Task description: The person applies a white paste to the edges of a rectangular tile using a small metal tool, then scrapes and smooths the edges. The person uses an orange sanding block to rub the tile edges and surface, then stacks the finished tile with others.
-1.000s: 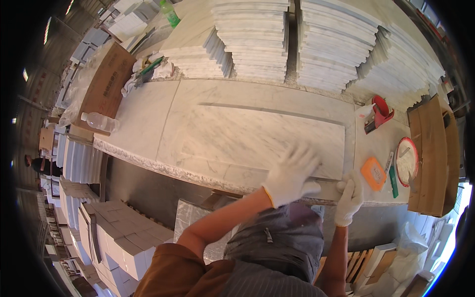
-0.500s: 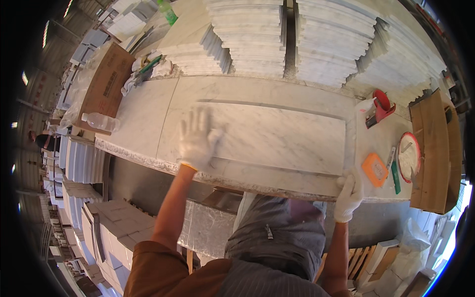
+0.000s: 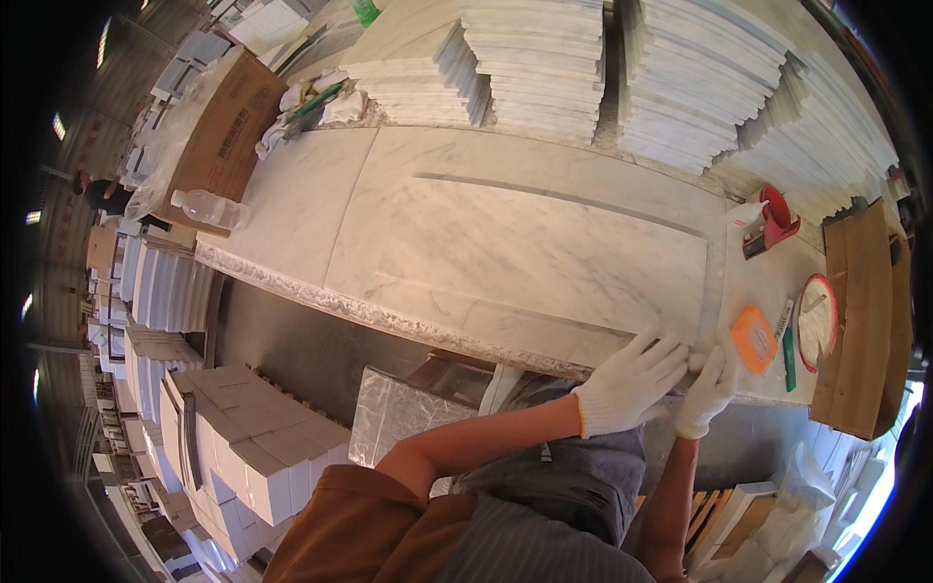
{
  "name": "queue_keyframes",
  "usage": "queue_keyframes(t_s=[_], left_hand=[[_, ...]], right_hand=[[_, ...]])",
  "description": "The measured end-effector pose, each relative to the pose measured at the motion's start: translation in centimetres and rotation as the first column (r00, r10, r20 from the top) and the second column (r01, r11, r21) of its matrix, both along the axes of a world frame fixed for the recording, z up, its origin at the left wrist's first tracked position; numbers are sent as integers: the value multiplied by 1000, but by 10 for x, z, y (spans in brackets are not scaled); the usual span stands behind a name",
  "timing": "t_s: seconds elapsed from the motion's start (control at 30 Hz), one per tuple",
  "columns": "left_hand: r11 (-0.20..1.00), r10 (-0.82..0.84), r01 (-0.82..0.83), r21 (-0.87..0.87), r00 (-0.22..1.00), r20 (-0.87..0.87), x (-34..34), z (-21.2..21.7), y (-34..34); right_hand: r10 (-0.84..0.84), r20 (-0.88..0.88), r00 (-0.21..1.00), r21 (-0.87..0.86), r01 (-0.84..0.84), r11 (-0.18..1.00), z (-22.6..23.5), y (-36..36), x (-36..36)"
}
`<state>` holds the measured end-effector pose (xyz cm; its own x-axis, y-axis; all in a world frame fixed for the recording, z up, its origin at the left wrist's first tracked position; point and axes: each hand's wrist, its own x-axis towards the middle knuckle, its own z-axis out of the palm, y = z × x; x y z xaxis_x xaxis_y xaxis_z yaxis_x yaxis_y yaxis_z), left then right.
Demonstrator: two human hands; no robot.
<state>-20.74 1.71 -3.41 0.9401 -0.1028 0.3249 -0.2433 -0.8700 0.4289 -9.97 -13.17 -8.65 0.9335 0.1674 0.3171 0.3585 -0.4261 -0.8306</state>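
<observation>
A pale marble slab [image 3: 544,253] with grey veins lies on the bench in front of me, darker bands marking a rectangle on it. My left hand [image 3: 632,384], in a white knitted glove, reaches across my body to the slab's near right corner. Its fingers are stretched out and slightly bent over the edge. Close beside it is my right hand [image 3: 707,394], gloved the same way, with curled fingers at that corner. Whatever those fingers may hold is hidden. An orange plastic container [image 3: 753,338] stands just right of the hands.
To the right are a green-and-white marker-like stick [image 3: 788,360], a round tub of white paste [image 3: 816,321], a red holder [image 3: 777,228] and a cardboard box [image 3: 860,321]. Stacked marble tiles [image 3: 544,78] line the back. A clear bottle [image 3: 209,209] lies by a carton [image 3: 219,146] at left.
My left hand has moved from the slab's left part to the near right corner, beside my right hand. My right hand stays at that corner. The view has shifted slightly.
</observation>
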Motion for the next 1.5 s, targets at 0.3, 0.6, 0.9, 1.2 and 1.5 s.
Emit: queue_keyframes(t_s=[0.3,0.6,0.9,1.2,1.5], left_hand=[[922,187,-189,-339,982,-38,-86,-26,14],[853,515,-480,-205,839,174,-100,-4,75],[616,729,-710,341,678,95,-90,8,196],[528,798,-733,429,601,45,-70,6,240],[626,709,-663,410,704,56,-83,15,230]], right_hand=[[17,-107,994,76,-9,997,9,8,-7],[0,-163,987,98,16,995,13,10,-9],[14,-224,974,134,17,991,14,9,-9],[39,-230,972,55,-27,998,11,3,-7],[44,-205,978,119,-20,993,17,7,-7]])
